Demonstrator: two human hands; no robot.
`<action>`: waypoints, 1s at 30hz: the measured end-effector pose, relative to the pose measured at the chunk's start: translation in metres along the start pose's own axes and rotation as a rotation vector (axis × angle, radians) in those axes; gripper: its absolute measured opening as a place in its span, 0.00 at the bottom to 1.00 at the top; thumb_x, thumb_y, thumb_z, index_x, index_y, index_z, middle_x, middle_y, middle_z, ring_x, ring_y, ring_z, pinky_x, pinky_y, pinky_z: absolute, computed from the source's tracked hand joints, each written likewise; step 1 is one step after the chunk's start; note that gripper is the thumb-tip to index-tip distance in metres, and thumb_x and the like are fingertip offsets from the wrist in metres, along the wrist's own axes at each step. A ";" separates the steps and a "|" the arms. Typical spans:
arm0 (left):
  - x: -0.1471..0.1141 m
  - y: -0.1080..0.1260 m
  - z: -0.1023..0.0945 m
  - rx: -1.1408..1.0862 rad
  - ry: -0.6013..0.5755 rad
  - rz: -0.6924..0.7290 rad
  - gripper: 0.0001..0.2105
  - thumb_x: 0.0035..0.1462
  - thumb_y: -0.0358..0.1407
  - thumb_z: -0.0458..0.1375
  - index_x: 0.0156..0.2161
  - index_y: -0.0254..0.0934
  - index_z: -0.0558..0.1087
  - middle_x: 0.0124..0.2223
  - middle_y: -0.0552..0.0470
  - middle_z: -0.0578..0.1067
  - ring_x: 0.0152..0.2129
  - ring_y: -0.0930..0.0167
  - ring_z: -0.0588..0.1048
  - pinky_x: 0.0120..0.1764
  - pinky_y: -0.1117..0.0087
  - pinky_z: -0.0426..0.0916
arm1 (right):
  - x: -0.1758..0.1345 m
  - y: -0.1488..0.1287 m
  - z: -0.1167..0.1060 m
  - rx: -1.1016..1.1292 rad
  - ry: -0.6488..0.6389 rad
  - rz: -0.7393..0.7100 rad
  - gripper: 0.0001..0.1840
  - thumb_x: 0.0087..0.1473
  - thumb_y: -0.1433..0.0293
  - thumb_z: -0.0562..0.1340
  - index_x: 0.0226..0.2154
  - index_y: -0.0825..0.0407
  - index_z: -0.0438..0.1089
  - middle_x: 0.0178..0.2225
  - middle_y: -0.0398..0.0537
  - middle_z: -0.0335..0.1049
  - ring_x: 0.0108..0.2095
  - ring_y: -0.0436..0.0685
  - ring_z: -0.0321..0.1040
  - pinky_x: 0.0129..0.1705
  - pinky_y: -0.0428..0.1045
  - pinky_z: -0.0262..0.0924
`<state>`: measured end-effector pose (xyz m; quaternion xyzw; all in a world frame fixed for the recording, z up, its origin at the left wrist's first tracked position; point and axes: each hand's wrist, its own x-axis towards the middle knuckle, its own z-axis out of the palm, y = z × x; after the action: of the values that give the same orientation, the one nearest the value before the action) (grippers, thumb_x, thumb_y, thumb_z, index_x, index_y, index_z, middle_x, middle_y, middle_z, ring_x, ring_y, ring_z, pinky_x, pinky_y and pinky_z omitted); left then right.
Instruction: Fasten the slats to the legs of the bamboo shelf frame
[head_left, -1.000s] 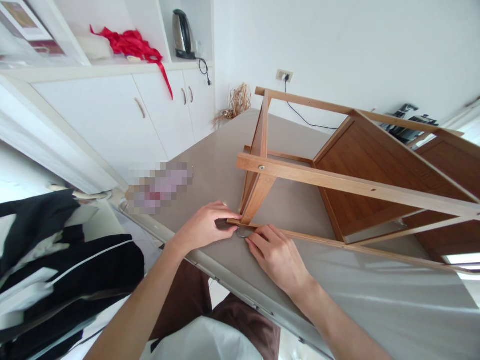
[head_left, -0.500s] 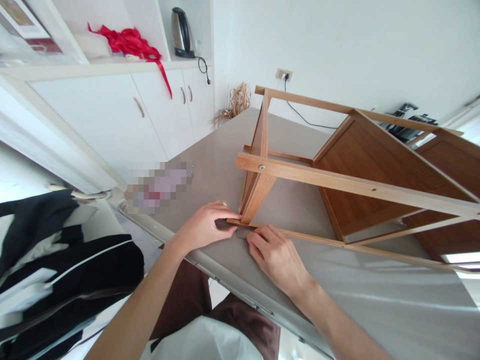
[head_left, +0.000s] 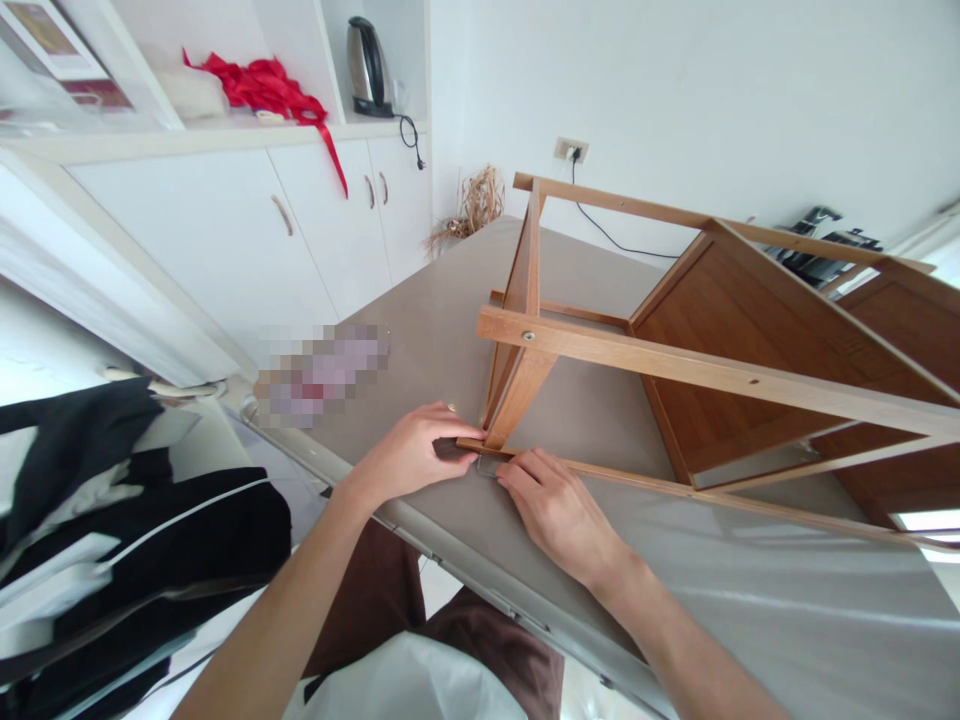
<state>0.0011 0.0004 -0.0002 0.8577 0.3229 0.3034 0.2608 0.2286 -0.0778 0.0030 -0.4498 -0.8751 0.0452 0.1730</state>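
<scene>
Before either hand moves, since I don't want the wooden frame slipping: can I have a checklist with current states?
1. Left hand gripping the end of the brown wooden frame's slim lower rail: ok, pinched between thumb and fingers.
2. Right hand firmly holding the thin, shiny grey piece: cannot tell; fingertips are at its end.
3. Frame resting on the glossy grey tabletop: ok.
4. Round silver screw in the nearer upper rail tight: cannot tell.
5. Black power cable clear of both hands: ok, beyond the frame.
</scene>
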 end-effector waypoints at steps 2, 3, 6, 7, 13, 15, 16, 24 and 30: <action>0.000 0.000 0.000 0.003 0.000 0.009 0.10 0.57 0.31 0.62 0.44 0.40 0.79 0.37 0.52 0.80 0.35 0.69 0.74 0.42 0.68 0.68 | 0.000 0.002 -0.001 0.031 0.003 -0.014 0.09 0.64 0.77 0.55 0.42 0.52 0.69 0.38 0.50 0.70 0.40 0.57 0.65 0.45 0.52 0.64; 0.000 0.000 0.000 0.004 -0.002 0.013 0.10 0.57 0.31 0.62 0.44 0.40 0.79 0.37 0.52 0.80 0.35 0.69 0.74 0.42 0.68 0.68 | 0.000 0.002 -0.001 0.046 0.000 -0.020 0.09 0.64 0.77 0.54 0.42 0.52 0.69 0.38 0.50 0.70 0.40 0.56 0.65 0.45 0.52 0.64; 0.001 0.001 0.000 0.002 -0.006 0.019 0.10 0.57 0.32 0.62 0.45 0.40 0.79 0.37 0.52 0.81 0.35 0.69 0.74 0.42 0.68 0.68 | 0.001 0.003 -0.004 0.095 -0.014 -0.043 0.09 0.65 0.77 0.54 0.42 0.52 0.68 0.38 0.49 0.69 0.40 0.56 0.65 0.45 0.52 0.65; 0.001 0.001 0.000 0.000 -0.008 0.018 0.10 0.57 0.32 0.62 0.45 0.40 0.79 0.37 0.52 0.81 0.35 0.69 0.74 0.42 0.68 0.68 | 0.000 0.003 -0.004 0.114 -0.016 -0.050 0.09 0.65 0.76 0.54 0.42 0.52 0.68 0.37 0.49 0.69 0.40 0.55 0.65 0.45 0.52 0.65; 0.001 0.001 0.000 0.003 -0.007 0.003 0.10 0.57 0.32 0.62 0.45 0.41 0.79 0.38 0.52 0.81 0.36 0.69 0.74 0.43 0.68 0.69 | -0.001 -0.003 -0.008 0.175 0.019 -0.014 0.08 0.67 0.73 0.53 0.41 0.51 0.68 0.37 0.49 0.68 0.38 0.55 0.66 0.42 0.50 0.65; 0.001 0.002 0.000 0.012 0.000 0.003 0.10 0.57 0.32 0.62 0.45 0.41 0.79 0.38 0.52 0.81 0.36 0.69 0.74 0.44 0.67 0.69 | -0.001 -0.005 -0.008 0.170 0.057 0.004 0.08 0.66 0.73 0.53 0.41 0.52 0.67 0.37 0.50 0.67 0.39 0.55 0.66 0.42 0.51 0.66; 0.001 0.002 -0.001 0.013 0.001 0.003 0.10 0.57 0.32 0.62 0.45 0.41 0.79 0.38 0.52 0.81 0.37 0.69 0.74 0.44 0.67 0.69 | -0.001 -0.005 -0.007 0.170 0.080 0.014 0.07 0.66 0.73 0.53 0.42 0.53 0.67 0.38 0.50 0.67 0.39 0.55 0.66 0.43 0.52 0.66; 0.001 0.002 0.000 0.017 0.005 0.012 0.10 0.57 0.32 0.62 0.44 0.41 0.79 0.38 0.52 0.81 0.36 0.68 0.74 0.43 0.67 0.69 | 0.004 -0.007 0.003 0.139 0.133 0.052 0.08 0.67 0.74 0.53 0.42 0.53 0.67 0.38 0.51 0.66 0.40 0.56 0.66 0.45 0.53 0.67; 0.001 0.003 0.000 0.018 0.004 -0.002 0.10 0.57 0.31 0.62 0.44 0.42 0.79 0.38 0.53 0.81 0.36 0.69 0.74 0.44 0.67 0.70 | 0.007 -0.008 0.006 0.126 0.157 0.086 0.08 0.66 0.74 0.53 0.40 0.53 0.67 0.37 0.51 0.65 0.38 0.56 0.66 0.43 0.53 0.67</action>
<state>0.0030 -0.0005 0.0019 0.8592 0.3270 0.3019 0.2526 0.2173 -0.0766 0.0012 -0.4772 -0.8341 0.0720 0.2670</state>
